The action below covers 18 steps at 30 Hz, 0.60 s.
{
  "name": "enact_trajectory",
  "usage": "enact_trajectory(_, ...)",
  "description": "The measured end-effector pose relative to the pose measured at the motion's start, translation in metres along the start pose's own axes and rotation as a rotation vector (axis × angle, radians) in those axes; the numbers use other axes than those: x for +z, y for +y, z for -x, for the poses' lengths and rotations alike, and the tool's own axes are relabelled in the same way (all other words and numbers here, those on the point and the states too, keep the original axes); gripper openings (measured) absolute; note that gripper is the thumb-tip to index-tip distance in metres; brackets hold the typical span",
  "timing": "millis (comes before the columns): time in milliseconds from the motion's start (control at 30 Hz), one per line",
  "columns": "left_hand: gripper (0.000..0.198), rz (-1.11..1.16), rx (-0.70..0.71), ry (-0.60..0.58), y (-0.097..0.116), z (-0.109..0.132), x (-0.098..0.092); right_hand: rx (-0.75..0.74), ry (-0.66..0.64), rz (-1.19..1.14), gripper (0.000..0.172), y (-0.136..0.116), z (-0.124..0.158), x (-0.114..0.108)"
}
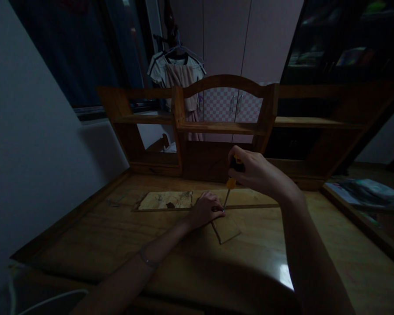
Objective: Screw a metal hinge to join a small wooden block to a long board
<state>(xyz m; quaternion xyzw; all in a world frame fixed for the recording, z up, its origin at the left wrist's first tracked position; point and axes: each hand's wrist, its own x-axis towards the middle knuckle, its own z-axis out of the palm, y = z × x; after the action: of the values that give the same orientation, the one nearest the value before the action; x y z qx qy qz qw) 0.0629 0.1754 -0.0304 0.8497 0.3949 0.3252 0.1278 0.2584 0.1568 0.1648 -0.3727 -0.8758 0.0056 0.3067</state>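
Note:
My right hand [249,168] is closed round the black and orange handle of a screwdriver [230,183], held upright with its shaft pointing down at the desk. My left hand [206,209] rests on the wooden desk [118,236] with fingers curled at the screwdriver's tip, pinching something too small to name. Just below the tip lies a small flat wooden piece [226,229]. A long thin board [167,200] lies flat behind my left hand. The room is dim.
A wooden shelf hutch [223,127] stands along the back of the desk. Clothes [179,72] hang behind it before pale cupboard doors. Papers [364,192] lie on a surface at the right. A white cable [46,299] runs at the lower left.

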Motion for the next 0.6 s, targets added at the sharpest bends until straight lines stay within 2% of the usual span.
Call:
enact_trajectory(367,0.024,0.013,-0.018,0.060,0.0003,0.0003,0.0036,-0.008,-0.020,0.019,0.021,-0.0025,-0.0011,0.0019)
enact_trajectory(600,0.023,-0.020,-0.011,0.030,-0.0022,-0.0007,0.0052,-0.024,-0.030,0.028,0.021,-0.0051,0.0007,0.0010)
